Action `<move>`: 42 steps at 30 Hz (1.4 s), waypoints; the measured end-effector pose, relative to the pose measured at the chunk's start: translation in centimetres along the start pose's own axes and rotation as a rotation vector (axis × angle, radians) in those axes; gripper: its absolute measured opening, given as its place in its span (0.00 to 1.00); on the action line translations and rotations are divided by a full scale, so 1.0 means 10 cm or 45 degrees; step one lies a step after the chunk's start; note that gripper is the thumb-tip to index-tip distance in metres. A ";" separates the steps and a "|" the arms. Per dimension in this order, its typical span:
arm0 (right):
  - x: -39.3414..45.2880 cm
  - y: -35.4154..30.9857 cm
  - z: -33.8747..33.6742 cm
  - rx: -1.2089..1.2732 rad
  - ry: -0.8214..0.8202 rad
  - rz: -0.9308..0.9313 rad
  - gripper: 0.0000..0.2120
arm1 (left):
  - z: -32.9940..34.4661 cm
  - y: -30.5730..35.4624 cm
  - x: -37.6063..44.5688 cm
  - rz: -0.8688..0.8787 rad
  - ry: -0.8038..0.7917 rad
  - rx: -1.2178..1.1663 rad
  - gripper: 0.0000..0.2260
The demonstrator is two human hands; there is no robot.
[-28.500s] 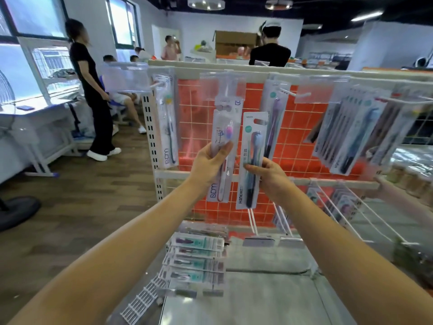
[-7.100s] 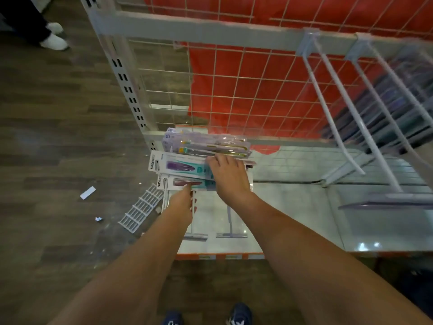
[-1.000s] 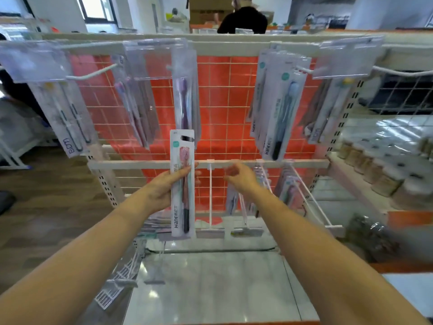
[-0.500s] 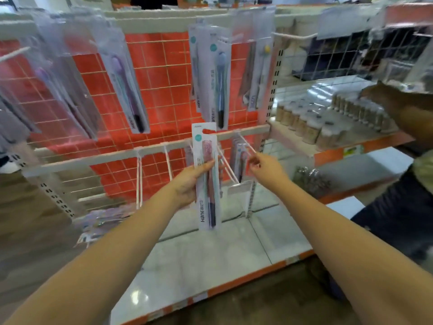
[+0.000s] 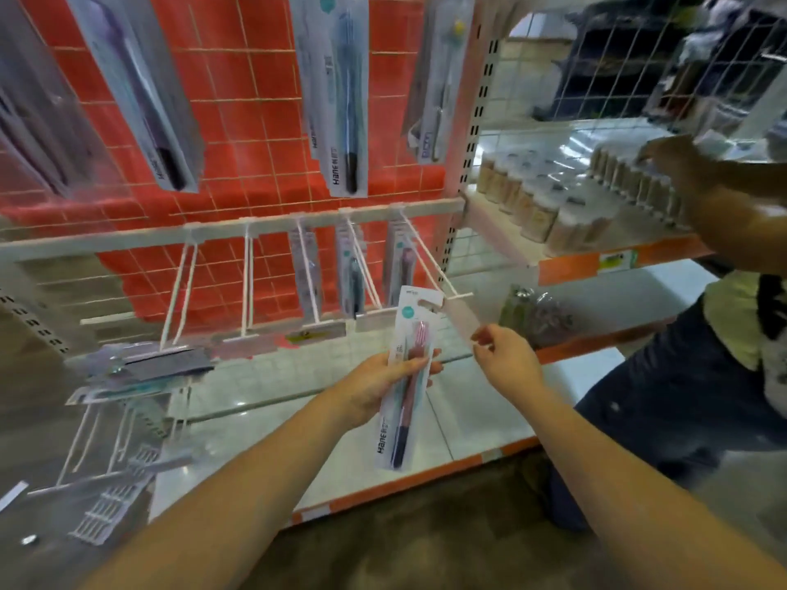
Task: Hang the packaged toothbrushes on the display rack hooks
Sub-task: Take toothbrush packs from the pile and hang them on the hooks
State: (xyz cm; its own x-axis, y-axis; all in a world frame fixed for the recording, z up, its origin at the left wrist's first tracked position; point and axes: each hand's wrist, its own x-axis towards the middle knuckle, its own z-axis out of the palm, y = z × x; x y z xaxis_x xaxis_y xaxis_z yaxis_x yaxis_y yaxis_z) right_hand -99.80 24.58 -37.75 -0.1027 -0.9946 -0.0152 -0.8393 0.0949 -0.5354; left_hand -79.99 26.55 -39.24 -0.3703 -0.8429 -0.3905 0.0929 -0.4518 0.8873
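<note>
My left hand (image 5: pixel 379 383) grips a packaged pink toothbrush (image 5: pixel 404 376) upright, its hang hole level with the tip of the rightmost lower hook (image 5: pixel 430 270). My right hand (image 5: pixel 504 355) hovers just right of the package below that hook's clear label plate, fingers loosely curled and holding nothing. Other toothbrush packs (image 5: pixel 345 95) hang on the upper row of the red-backed display rack (image 5: pixel 238 225), and a few packs (image 5: pixel 351 274) hang far back on the lower hooks. More packs (image 5: pixel 145 364) lie stacked on the lower shelf at the left.
Another person (image 5: pixel 690 376) stands close at the right, one hand (image 5: pixel 677 163) reaching over a shelf of jars (image 5: pixel 549 202). A white shelf base (image 5: pixel 383 419) with an orange edge lies below. Empty hooks (image 5: pixel 247 287) stick out toward me. A loose white grid piece (image 5: pixel 110 508) lies at lower left.
The view has swung right and closer to the lower hooks. My left hand has carried the pack to the rightmost hook's tip; my right hand has let go of the hook and dropped slightly.
</note>
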 end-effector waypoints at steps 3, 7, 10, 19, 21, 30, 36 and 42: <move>0.20 0.25 0.09 -0.025 -0.080 -0.043 0.10 | 0.14 -0.18 0.21 -0.057 0.039 -0.004 0.09; 0.48 0.51 0.24 -0.084 -0.190 -0.152 0.10 | 0.30 -0.47 0.51 -0.110 0.187 0.072 0.11; 0.67 0.64 0.34 -0.170 -0.231 -0.274 0.11 | 0.41 -0.62 0.74 -0.121 0.277 0.133 0.05; 1.06 0.86 0.57 -0.193 -0.252 -0.435 0.13 | 0.41 -0.56 1.32 0.062 0.539 0.160 0.03; 1.11 0.89 0.64 -0.183 -0.258 -0.427 0.13 | 0.34 -0.57 1.41 0.070 0.563 0.187 0.07; 1.31 0.93 0.93 -0.147 -0.299 -0.389 0.13 | 0.18 -0.49 1.70 0.111 0.511 0.262 0.35; 1.41 0.92 1.06 -0.071 -0.296 -0.362 0.12 | 0.03 -0.53 1.82 0.119 0.521 0.222 0.23; 1.48 0.91 1.21 0.012 -0.350 -0.277 0.12 | -0.13 -0.49 1.96 0.106 0.517 0.186 0.17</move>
State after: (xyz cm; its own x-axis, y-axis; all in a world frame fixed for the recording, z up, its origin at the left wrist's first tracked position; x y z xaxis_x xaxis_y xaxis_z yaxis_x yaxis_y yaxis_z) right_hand -102.49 10.17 -53.01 0.2269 -0.9658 -0.1258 -0.8204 -0.1199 -0.5590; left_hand -86.52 11.90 -51.54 0.0292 -0.9342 -0.3555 -0.0356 -0.3564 0.9337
